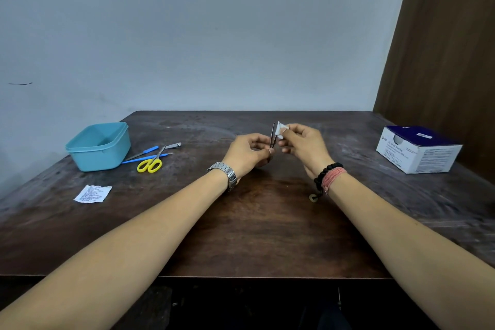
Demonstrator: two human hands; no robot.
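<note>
Metal tweezers stood nearly upright above the middle of the dark wooden bench, held clear of its surface. The left hand pinched them near the lower end between thumb and forefinger, with the other fingers curled loosely beneath. The right hand pinched a small white wipe between thumb and fingertips and held it against the upper part of the tweezers, on their right side. Both hands were raised side by side, almost touching. The forearms reached forward from the near edge and converged toward the centre. The left wrist carried a metal watch; the right wrist carried a black bead bracelet and a pink cord.

At the far left of the bench stood an open blue tub. To its right lay yellow-handled scissors, a nail clipper and two blue-handled tools, close together. A printed wrapper lay nearer the left edge. A white and blue box stood at the far right.
</note>
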